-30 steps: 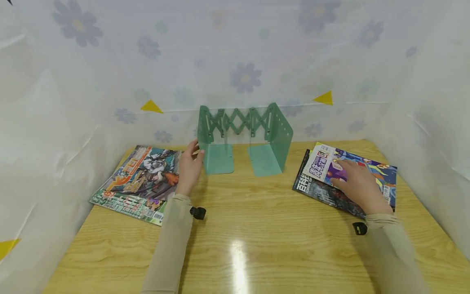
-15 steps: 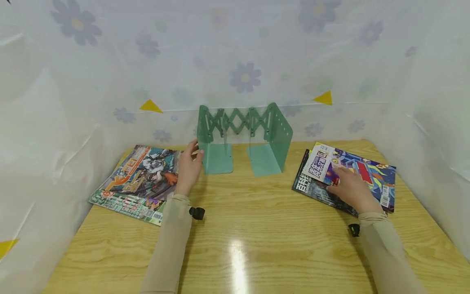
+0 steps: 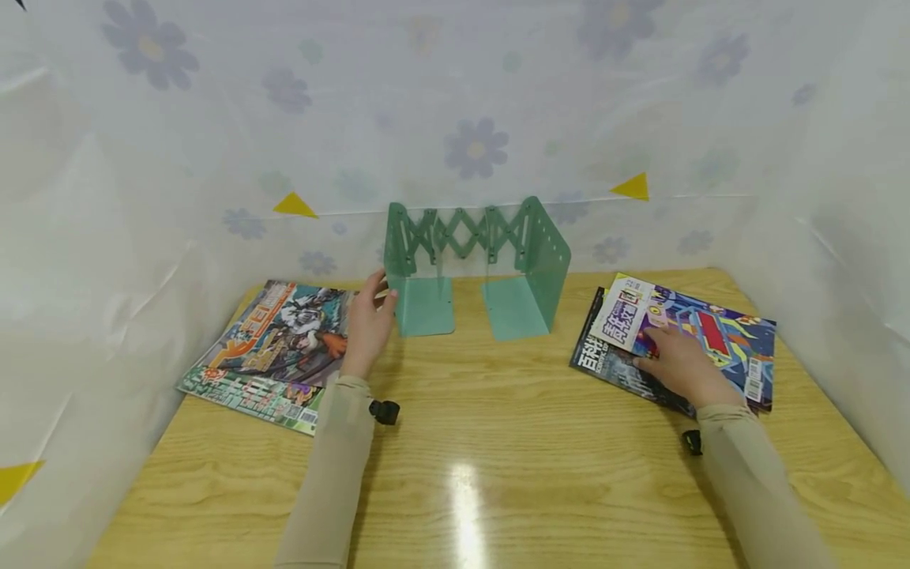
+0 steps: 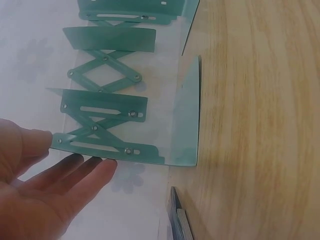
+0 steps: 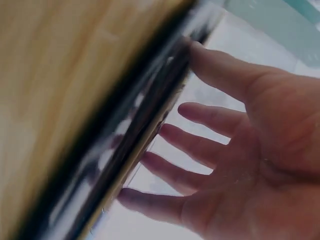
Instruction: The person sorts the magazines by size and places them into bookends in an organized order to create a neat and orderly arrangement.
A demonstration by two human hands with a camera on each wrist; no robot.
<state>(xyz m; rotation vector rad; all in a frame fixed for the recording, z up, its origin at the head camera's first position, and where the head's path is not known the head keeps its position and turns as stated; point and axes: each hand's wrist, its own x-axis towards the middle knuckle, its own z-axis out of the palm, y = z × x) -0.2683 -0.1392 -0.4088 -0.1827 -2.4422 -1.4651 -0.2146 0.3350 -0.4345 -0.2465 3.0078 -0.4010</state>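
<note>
A green expandable bookend [image 3: 508, 304] with a lattice back stands at the far middle of the table. My left hand [image 3: 369, 324] holds its left side panel; in the left wrist view the thumb [image 4: 35, 142] is at the panel's edge and the fingers [image 4: 95, 180] lie along its outer face. At right, my right hand [image 3: 678, 363] rests its fingertips on a colourful magazine [image 3: 755, 348], which overlaps a black magazine [image 3: 604, 367]. In the right wrist view the fingers [image 5: 192, 145] are spread and fairly straight, touching the cover, with the thumb [image 5: 225, 70] at the stack's side.
Two more magazines lie stacked at left: an orange-titled one [image 3: 284, 332] over a green-and-white one [image 3: 249, 399]. The wooden table [image 3: 498, 442] meets a pale flowered sheet [image 3: 398, 103] behind and at both sides.
My right hand has moved slightly left and down on the colourful magazine, uncovering more of its cover, its thumb now over the black magazine. My left hand stays at the bookend.
</note>
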